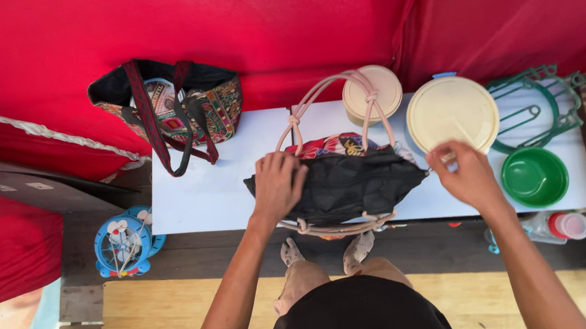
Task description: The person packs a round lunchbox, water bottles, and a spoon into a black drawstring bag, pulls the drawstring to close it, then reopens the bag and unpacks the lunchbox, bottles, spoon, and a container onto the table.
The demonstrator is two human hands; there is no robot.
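Observation:
A black cloth bag [348, 185] with pale pink rope handles [369, 100] lies on a white table [211, 194] in front of me. My left hand [277, 184] grips the bag's left end. My right hand [467, 173] pinches the bag's right corner, beside a round cream lid [451, 114]. A colourful patterned lining [337, 144] shows above the black fabric.
A patterned tote bag [176, 105] stands at the table's back left. A smaller cream lid [375, 87], a green wire rack [537, 108] and a green bowl [534, 176] are at the right. Red cloth [267, 10] hangs behind. A blue toy fan [122, 244] is on the floor.

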